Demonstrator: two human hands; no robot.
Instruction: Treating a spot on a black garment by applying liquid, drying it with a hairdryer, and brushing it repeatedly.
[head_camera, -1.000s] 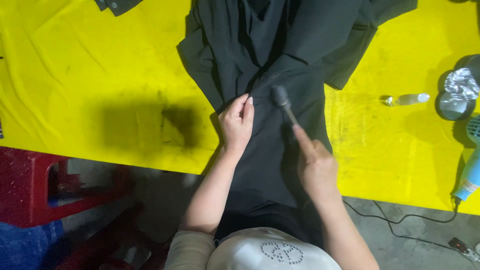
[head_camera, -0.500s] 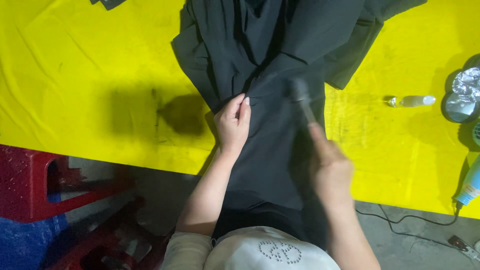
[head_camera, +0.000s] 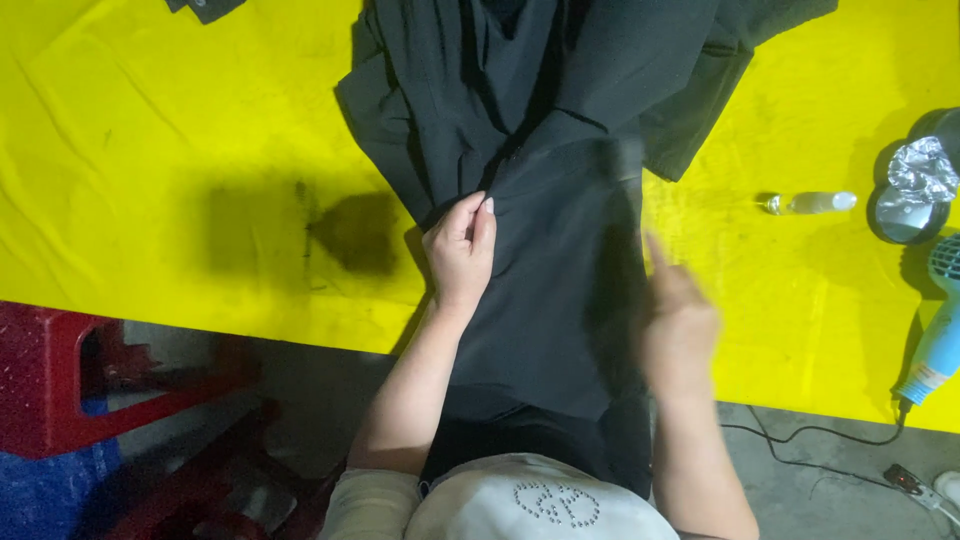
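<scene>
A black garment (head_camera: 560, 130) lies spread on a table under a yellow cloth (head_camera: 150, 130), and its lower end hangs over the near edge toward me. My left hand (head_camera: 460, 250) presses on the garment's left edge, fingers together, pinning the fabric. My right hand (head_camera: 680, 325) is blurred by motion at the garment's right side. It grips a thin dark brush-like tool (head_camera: 625, 170) whose head smears over the fabric above the hand.
A dark wet-looking stain (head_camera: 345, 232) marks the yellow cloth left of the garment. At the right lie a small clear bottle (head_camera: 812, 203), a round dish with crumpled foil (head_camera: 915, 190) and a light blue hair dryer (head_camera: 938, 345) with its cable (head_camera: 800, 440). A red stool (head_camera: 90, 385) stands lower left.
My right hand and the tool have swept to the right across the garment and are now blurred. My left hand has stayed pressed on the fabric.
</scene>
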